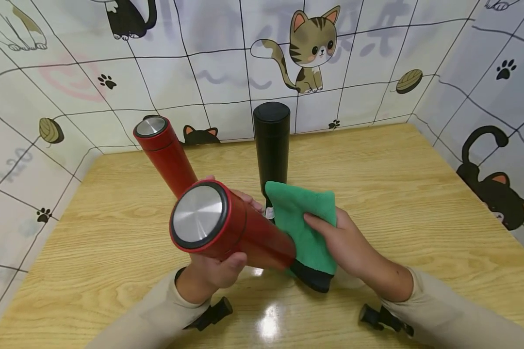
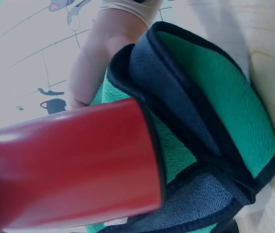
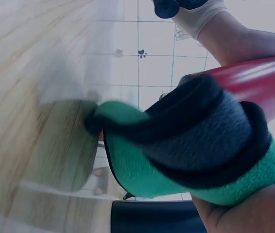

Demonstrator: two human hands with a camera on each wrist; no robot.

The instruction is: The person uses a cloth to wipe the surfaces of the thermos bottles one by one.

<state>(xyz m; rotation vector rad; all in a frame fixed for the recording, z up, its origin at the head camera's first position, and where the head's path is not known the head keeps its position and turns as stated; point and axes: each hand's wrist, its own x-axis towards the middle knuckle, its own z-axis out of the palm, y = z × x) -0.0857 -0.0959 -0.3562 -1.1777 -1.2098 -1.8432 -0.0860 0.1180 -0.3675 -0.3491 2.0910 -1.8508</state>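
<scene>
My left hand point(image 1: 220, 269) grips a red thermos point(image 1: 262, 232) around its upper body, thumb on the near side. The thermos is tilted, its silver-topped lid toward the head camera and its base pointing right. In my right hand point(image 1: 347, 242) is a green cloth point(image 1: 303, 223) with a black edge and grey underside, pinched with the thumb on top. The cloth lies against the base end of the thermos. Its folds point(image 2: 176, 97) hang around that base in the left wrist view, and grey-lined folds point(image 3: 210, 141) show in the right wrist view.
A second red thermos point(image 1: 168, 155) stands at the back left, partly hidden by the held one. A black thermos point(image 1: 271, 140) stands upright at the back middle. Cat-patterned sheeting point(image 1: 218, 82) walls the wooden table point(image 1: 397, 194) at the back and sides.
</scene>
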